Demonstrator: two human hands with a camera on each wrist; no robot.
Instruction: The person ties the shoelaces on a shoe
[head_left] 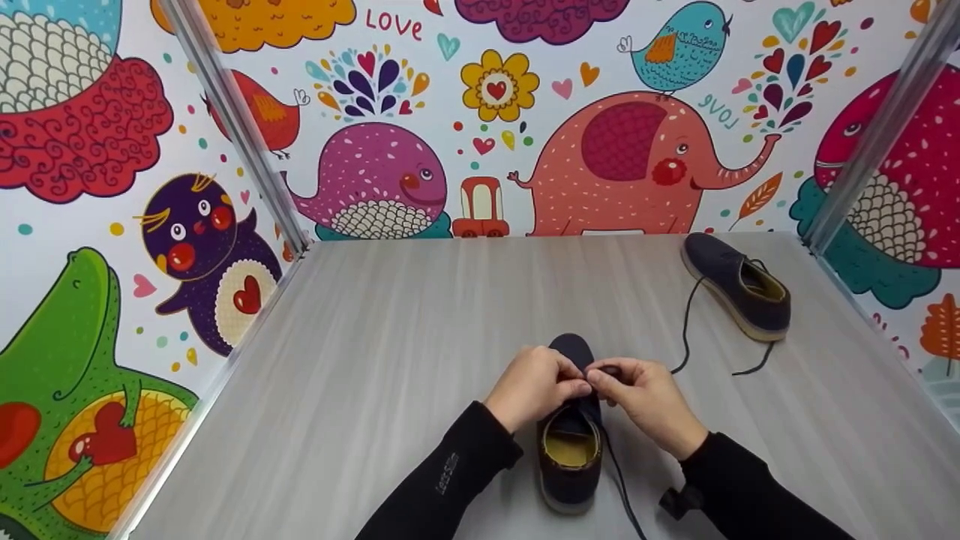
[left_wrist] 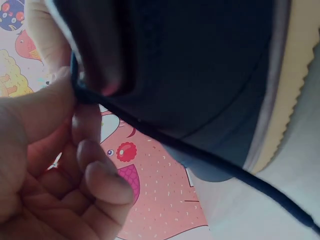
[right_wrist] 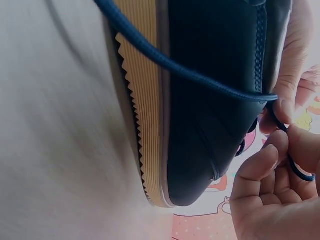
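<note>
The left hand [head_left: 536, 386] and the right hand [head_left: 652, 401] are held close together over the near shoe [head_left: 570, 484], their fingertips almost meeting above its front part. A dark blue lace [right_wrist: 210, 85] is pinched by the left hand between thumb and fingers, close against the shoe's upper, and a length of lace is likewise pinched by the right hand between thumb and forefinger, its other fingers being curled inward. The near shoe is set upright on the counter [head_left: 375, 337], right of the middle and toward the near side, with its toe pointed to the far side and its yellowish insole [head_left: 570, 448] exposed. A strand is trailed down the right side of this shoe toward the near edge. A tan sole [right_wrist: 142, 100] with a zigzag lower rim is shown in the right wrist view. The far shoe [head_left: 739, 289] is placed well apart, at the far right, with its toe turned to the far left; a loose cord [head_left: 686, 322] is stretched from it toward the right hand. Both forearms are covered by black sleeves [head_left: 450, 472], the left one being marked with lettering. The counter is bordered by printed panels, on which a purple whale [head_left: 382, 176] and a coral elephant [head_left: 615, 195] are pictured at the far side.
</note>
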